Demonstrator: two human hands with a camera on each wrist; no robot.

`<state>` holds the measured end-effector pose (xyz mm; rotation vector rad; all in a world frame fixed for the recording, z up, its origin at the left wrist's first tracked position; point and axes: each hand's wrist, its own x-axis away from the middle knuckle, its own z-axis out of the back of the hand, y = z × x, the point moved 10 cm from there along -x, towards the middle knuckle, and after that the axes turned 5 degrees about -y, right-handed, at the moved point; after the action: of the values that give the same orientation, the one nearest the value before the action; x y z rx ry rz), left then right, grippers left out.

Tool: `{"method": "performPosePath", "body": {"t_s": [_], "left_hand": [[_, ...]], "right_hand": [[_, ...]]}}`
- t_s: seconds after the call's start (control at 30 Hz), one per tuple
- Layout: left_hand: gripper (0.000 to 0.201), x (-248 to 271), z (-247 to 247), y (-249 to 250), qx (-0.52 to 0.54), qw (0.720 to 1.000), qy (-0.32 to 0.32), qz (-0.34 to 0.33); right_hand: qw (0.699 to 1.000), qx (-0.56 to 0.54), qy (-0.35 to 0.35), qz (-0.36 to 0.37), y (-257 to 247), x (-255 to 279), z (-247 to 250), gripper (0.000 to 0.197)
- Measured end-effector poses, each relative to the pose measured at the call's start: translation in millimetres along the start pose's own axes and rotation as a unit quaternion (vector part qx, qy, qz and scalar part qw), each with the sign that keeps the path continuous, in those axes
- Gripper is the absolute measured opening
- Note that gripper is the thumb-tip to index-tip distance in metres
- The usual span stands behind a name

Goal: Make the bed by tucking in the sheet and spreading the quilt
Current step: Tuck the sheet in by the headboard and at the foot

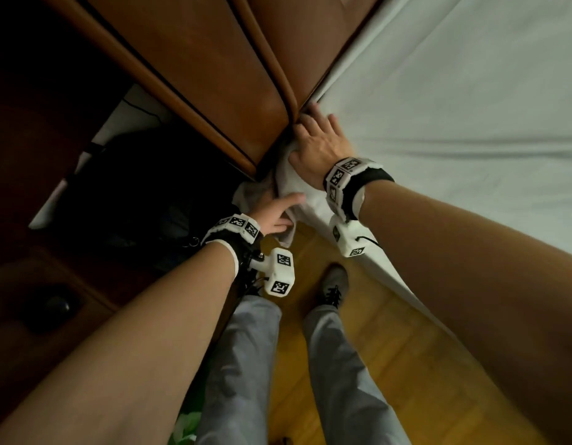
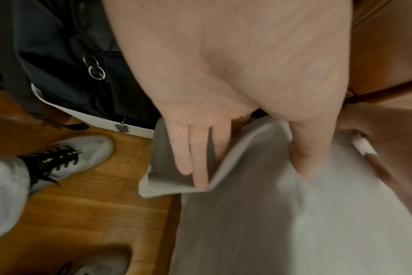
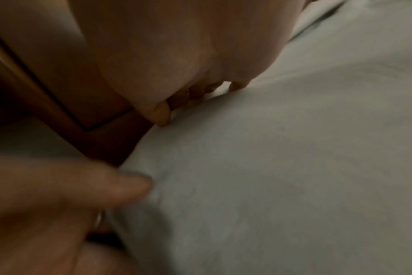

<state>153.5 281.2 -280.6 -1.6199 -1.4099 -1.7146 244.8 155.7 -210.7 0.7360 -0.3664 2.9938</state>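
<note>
While you work the bed's head corner, the sheet (image 1: 438,107) lies flat but untucked there; no quilt shows.
Head: your right hand (image 1: 320,146) presses flat. Left wrist: your left hand (image 2: 223,111) pinches the loose flap. Right wrist: flat fingers on cloth.

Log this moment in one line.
stage: tucking corner | left hand: holds sheet flap | right hand: presses sheet by headboard
</note>
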Motion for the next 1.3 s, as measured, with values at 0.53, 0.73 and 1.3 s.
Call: {"method": "performPosePath", "body": {"t_s": [0.53,0.73,1.3], "left_hand": [[0.048,200.9,-82.7,174.3,-0.447,0.884,0.039,-0.13],[0.043,305.0,-140.0,259.3,-0.499,0.84,0.051,-0.205],[0.039,277.9,-250.6,369.7,-0.536,0.785,0.1,-0.294]], "right_hand": [[0.951,-0.187,-0.049,-0.241,92.6,229.8,191.2,0.055],[0.937,-0.218,-0.02,-0.271,88.9,302.2,277.9,0.053],[0.93,-0.229,-0.03,-0.286,207.3,293.3,301.7,0.051]]}}
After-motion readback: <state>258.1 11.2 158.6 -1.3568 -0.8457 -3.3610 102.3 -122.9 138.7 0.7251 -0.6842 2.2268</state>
